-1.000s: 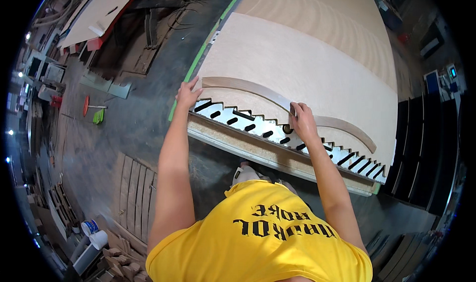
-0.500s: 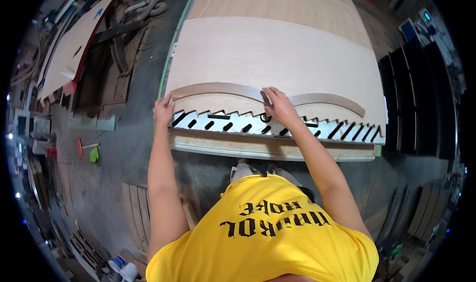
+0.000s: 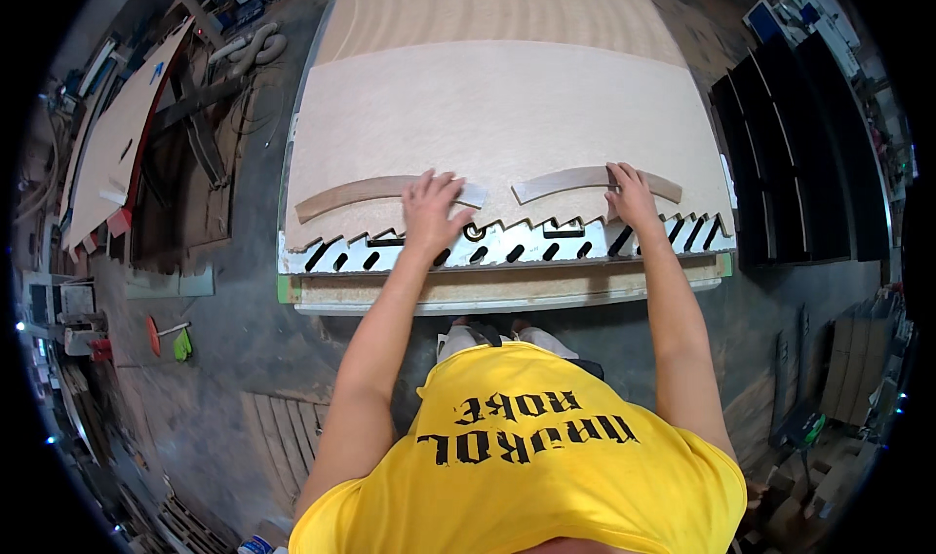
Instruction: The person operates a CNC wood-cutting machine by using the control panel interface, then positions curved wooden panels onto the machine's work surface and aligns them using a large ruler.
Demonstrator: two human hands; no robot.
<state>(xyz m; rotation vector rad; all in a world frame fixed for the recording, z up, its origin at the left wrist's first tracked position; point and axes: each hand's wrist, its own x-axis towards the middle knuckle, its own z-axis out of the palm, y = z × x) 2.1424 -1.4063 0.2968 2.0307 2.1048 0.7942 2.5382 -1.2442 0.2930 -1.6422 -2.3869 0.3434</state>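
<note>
Two curved wooden strips lie on a pale board (image 3: pixel 507 101), bowed away from me. On the right end of the left strip (image 3: pixel 351 192), my left hand (image 3: pixel 432 211) rests with its fingers spread. My right hand (image 3: pixel 634 198) is closed across the right strip (image 3: pixel 565 179), fingers over the far edge and thumb on the near side. Part of each strip is hidden under a hand. Just nearer to me, the board ends in a saw-toothed edge (image 3: pixel 502 225). Below that edge shows a silvery white strip (image 3: pixel 409 259) with dark slanted slots.
A pale layer (image 3: pixel 526 286) juts out under the slotted strip, close to my body. Tall black panels (image 3: pixel 809 154) stand to the right. At left is another board (image 3: pixel 122 135) on a frame, with red and green tools (image 3: pixel 182 344) on the floor.
My left hand has slid from the left strip's left end to its right end. My right hand has left that strip and moved right onto the other one. The view has shifted.
</note>
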